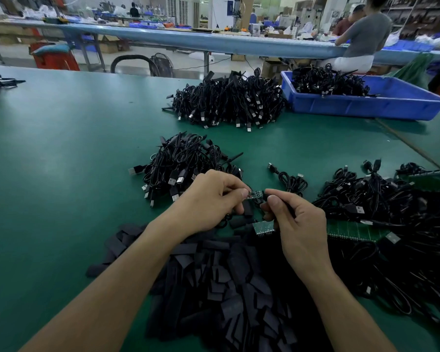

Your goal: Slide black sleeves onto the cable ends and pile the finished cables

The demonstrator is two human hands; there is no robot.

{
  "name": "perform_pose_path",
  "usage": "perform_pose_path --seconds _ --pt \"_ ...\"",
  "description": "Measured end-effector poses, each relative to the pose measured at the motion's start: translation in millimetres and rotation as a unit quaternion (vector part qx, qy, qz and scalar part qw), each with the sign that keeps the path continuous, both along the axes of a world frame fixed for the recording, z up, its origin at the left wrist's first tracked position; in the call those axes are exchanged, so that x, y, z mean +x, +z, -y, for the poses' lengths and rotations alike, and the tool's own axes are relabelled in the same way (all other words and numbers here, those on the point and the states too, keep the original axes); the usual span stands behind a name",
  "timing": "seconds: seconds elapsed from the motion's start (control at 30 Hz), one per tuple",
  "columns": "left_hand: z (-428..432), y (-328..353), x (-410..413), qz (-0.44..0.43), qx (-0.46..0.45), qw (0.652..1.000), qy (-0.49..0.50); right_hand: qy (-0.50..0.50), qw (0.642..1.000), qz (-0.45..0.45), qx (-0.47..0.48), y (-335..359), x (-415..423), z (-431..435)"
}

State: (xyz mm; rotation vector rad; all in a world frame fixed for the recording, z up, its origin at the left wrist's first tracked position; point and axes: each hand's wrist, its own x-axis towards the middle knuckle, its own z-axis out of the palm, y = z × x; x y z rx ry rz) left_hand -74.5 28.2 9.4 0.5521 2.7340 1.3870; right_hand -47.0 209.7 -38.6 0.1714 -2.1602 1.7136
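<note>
The left hand (211,199) pinches a tiny green circuit board (255,194); the right hand (299,219) pinches its thin black cable (265,192). Flat matte sleeves (226,288) heap below, many blurring into one dark mass.

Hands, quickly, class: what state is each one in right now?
Left hand: closed, pinching the small board.
Right hand: closed, pinching the cable next to that board.

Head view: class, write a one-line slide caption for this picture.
Left hand and right hand pinch a cable's small circuit board above a heap of black sleeves on a green table.
</note>
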Motion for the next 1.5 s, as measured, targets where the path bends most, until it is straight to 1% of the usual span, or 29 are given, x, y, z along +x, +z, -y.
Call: perform_pose_path --seconds 0.4,0.47,0.6,0.77,0.9,1.03,1.1,1.17,1.27,1.33,1.5 --pt "0.8 -1.6 -2.4 0.003 0.007 1.0 -0.01 -0.009 1.0 0.002 0.012 0.7 0.7 0.0" --pt "2.2 -1.8 -2.5 0.002 0.008 1.0 -0.016 -0.006 1.0 0.008 0.002 1.1 1.2 -0.6" --pt "3.9 -2.1 -2.7 -0.01 -0.008 0.999 -0.03 0.001 0.999 0.006 -0.049 3.1 1.4 -1.8" --pt "3.2 -2.1 -1.8 0.005 0.029 0.999 -0.038 0.043 0.996 0.017 -0.076 4.6 1.2 -2.3" --pt "3.2 -1.8 -2.3 0.017 0.063 0.997 -0.041 0.064 0.995 0.012 -0.075 5.2 2.0 -2.6" --pt "3.6 -1.5 -1.5 0.032 0.07 0.996 -0.053 0.081 0.994 0.007 -0.078 6.6 2.7 -1.0" --pt "3.8 -0.8 -1.1 0.034 0.074 0.996 -0.043 0.08 0.994 0.002 -0.071 7.2 2.9 -0.8" --pt "3.7 0.1 -0.8 0.033 0.063 0.997 -0.024 0.075 0.995 -0.005 -0.061 6.9 3.1 -1.2" --pt "4.1 -2.0 -2.2 0.009 0.007 1.0 0.027 0.059 0.997 -0.013 -0.051 5.8 3.7 -1.7" --pt "4.6 -4.5 -3.2 0.009 -0.015 0.998 0.056 0.048 0.998 -0.015 -0.047 5.5 4.0 -1.6" --pt "3.4 -3.2 -3.5 0.016 -0.001 0.999 0.033 0.035 0.997 -0.01 -0.069 5.2 3.3 -2.2"
